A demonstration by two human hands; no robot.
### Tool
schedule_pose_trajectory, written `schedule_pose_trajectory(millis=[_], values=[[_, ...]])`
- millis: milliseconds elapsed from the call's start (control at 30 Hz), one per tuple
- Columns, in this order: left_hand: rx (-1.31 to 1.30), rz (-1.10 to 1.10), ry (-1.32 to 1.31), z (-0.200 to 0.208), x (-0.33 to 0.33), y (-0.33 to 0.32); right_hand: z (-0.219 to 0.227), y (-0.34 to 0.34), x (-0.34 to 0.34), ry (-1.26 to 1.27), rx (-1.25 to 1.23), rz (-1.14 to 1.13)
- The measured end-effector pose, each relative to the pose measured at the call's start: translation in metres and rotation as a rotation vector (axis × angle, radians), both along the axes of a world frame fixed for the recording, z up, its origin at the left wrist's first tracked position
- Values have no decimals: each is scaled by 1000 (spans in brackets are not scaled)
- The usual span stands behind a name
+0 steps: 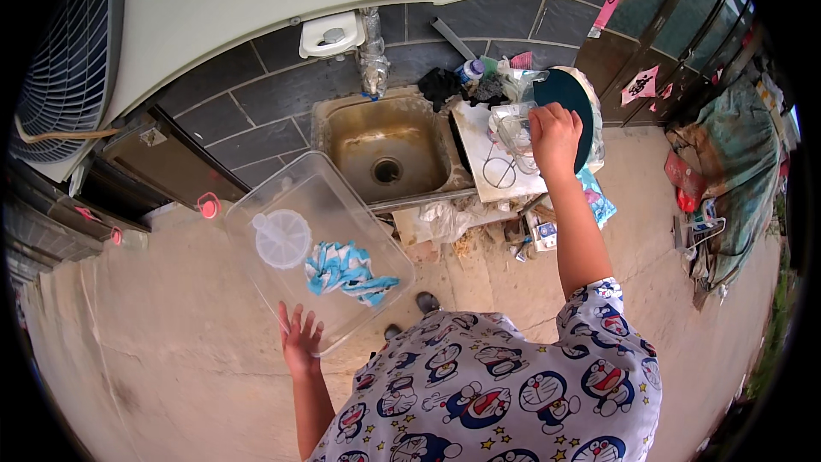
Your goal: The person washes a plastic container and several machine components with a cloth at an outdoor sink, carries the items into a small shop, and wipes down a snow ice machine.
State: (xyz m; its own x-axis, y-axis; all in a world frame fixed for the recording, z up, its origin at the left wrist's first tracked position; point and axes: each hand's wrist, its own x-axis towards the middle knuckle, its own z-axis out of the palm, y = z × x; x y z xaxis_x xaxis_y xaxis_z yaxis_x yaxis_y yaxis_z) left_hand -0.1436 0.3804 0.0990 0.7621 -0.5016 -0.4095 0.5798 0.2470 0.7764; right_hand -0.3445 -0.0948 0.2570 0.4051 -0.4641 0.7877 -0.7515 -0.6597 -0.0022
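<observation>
A clear plastic bin (389, 248) slants in front of the sink. In it lie a round translucent strainer-like piece with a short handle (284, 239) and a crumpled blue-and-white cloth (346, 272). My left hand (299, 342) is at the bin's near left edge, its fingers stretched out along the side and its thumb by the corner. Over the white counter to the right of the sink, my right hand (558, 139) has its fingers curled at a clear container (516, 133). The grip itself is partly hidden. Below that container is a thin wire loop (499, 173).
The stained metal sink (342, 115) sits under a wrapped pipe. A dark green round board (560, 85), black cloth (439, 85) and a small bottle (469, 71) crowd the counter's back. Red-capped jugs (208, 205) stand left; a tarp-covered heap (740, 180) is right.
</observation>
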Motion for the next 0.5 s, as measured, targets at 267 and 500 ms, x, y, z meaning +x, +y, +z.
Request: schedule_pose_trajectory(millis=[267, 500], values=[[-32, 111, 26, 15, -28, 27, -111, -8, 124, 90, 820, 460], [25, 327, -52, 37, -27, 63, -69, 12, 187, -390, 1533, 749]])
